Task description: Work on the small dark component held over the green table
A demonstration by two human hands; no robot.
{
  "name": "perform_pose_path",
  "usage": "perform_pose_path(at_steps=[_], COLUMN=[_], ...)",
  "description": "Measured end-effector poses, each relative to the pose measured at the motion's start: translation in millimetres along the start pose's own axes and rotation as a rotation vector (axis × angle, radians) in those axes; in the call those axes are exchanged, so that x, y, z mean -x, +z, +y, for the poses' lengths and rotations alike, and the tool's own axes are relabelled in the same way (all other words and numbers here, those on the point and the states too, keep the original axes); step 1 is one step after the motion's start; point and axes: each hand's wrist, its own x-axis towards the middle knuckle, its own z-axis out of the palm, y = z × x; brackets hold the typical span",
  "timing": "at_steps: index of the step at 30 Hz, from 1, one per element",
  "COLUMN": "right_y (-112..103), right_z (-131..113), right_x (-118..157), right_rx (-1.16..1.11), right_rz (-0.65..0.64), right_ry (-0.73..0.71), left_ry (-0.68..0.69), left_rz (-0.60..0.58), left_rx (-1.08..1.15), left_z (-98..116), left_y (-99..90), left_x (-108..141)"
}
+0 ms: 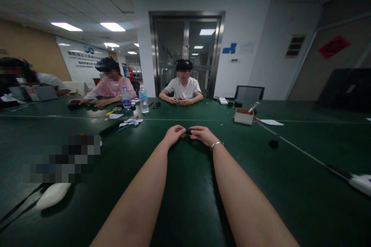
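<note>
Both my arms reach forward over a dark green table (pixel 185 185). My left hand (pixel 174 136) pinches one end of a small black object (pixel 188 131), and the fingers of my right hand (pixel 203 136) close on its other end. It is too small and too covered by fingers to tell its kind. The two hands sit close together, low over the tabletop. A silvery bracelet (pixel 217 144) circles my right wrist.
Two water bottles (pixel 143 100) stand at the back left, near a phone (pixel 156 105). A small box (pixel 244 116) holding a pen, a black item (pixel 274 141) and a cable (pixel 298 148) lie right. A white rounded object (pixel 53 196) lies left. Several people sit opposite.
</note>
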Motion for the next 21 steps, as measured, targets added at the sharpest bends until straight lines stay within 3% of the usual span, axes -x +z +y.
perform_pose_path(at_steps=[9, 21], right_y=[0.3, -0.7], right_z=[-0.1, 2.1], right_x=[-0.6, -2.2], right_rx=[-0.009, -0.009], right_rz=[0.014, 0.009], right_ry=[0.01, 0.003], left_ry=[-0.008, 0.002], left_rz=[0.002, 0.011], left_rx=[0.053, -0.039], left_z=[0.2, -3.8], left_y=[0.8, -0.9], left_x=[-0.3, -2.6])
